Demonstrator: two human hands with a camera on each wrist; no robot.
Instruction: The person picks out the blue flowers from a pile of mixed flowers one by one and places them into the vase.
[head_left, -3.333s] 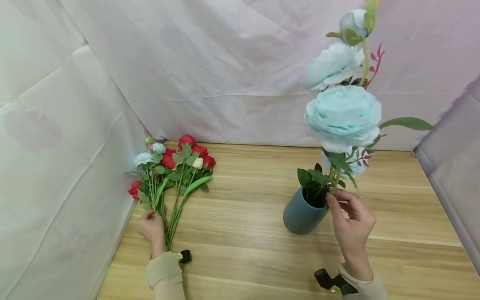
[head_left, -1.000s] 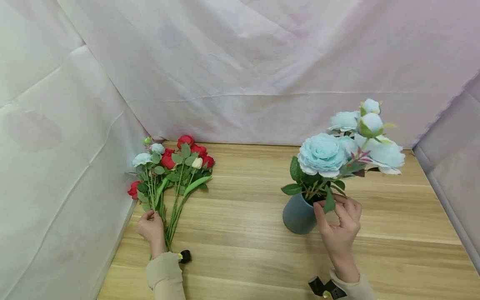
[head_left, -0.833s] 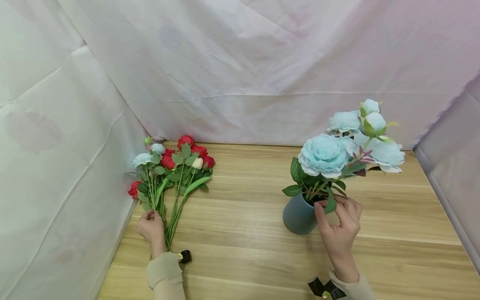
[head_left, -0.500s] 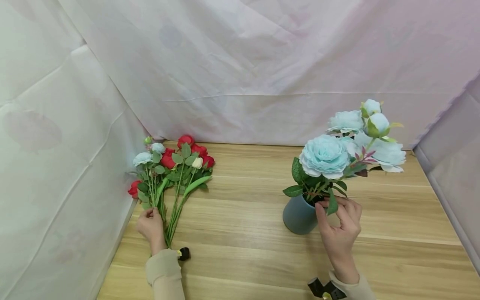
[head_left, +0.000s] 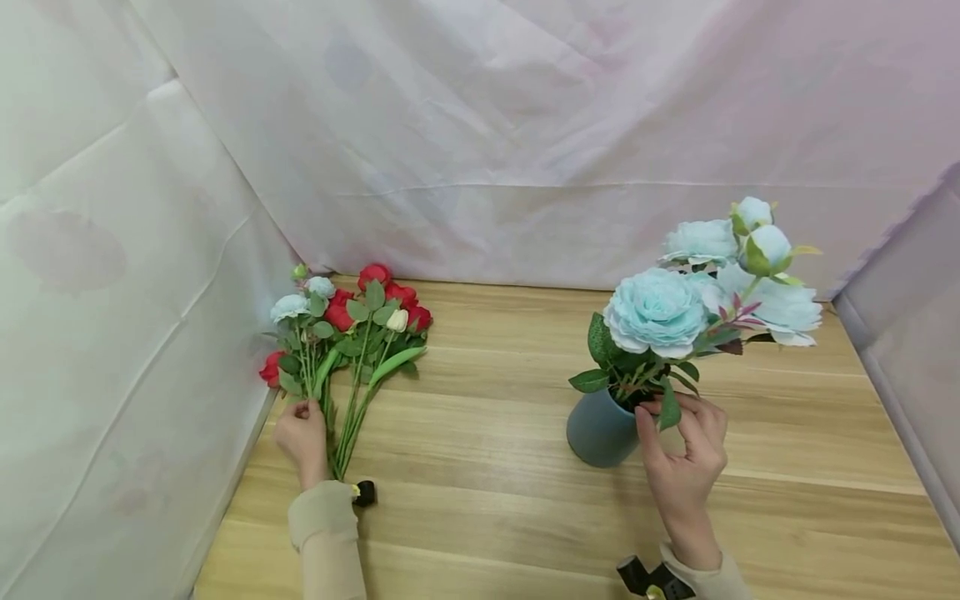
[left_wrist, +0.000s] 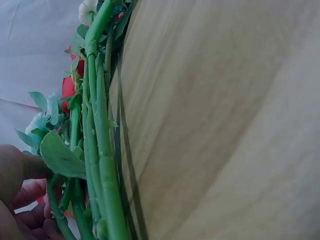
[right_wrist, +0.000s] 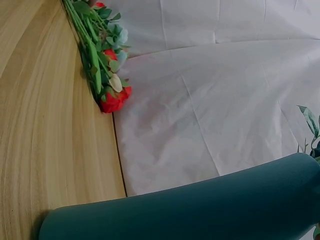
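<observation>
Risk, as judged: the blue flower spray (head_left: 697,283) is top-heavy and leans right, past the rim of the grey-blue vase (head_left: 597,431). If the stems are let go abruptly, the vase could be tipped or dragged toward the right; the vase base is narrow and the heavy blooms sit well outside it. A snag of the leaf by the fingers could also lift the spray back out.

Right hand (head_left: 684,450): thumb and fingers are curled and pinched round the lower stems and a leaf, just at the vase mouth. The spray is seated in the vase, which stands upright on the bench (head_left: 495,433), right of centre.

Spray axis: the long axis runs from the vase mouth up and to the right, tilted rather than vertical; blooms point up-right toward the cloth backdrop (head_left: 480,142).

Left hand (head_left: 302,433): fingers are curled round the stems of the loose bunch (head_left: 341,333) of red and pale flowers, confirmed in the left wrist view (left_wrist: 95,165). That bunch lies flat on the bench at the left, stems toward the person, heads toward the backdrop, well apart from the vase.
</observation>
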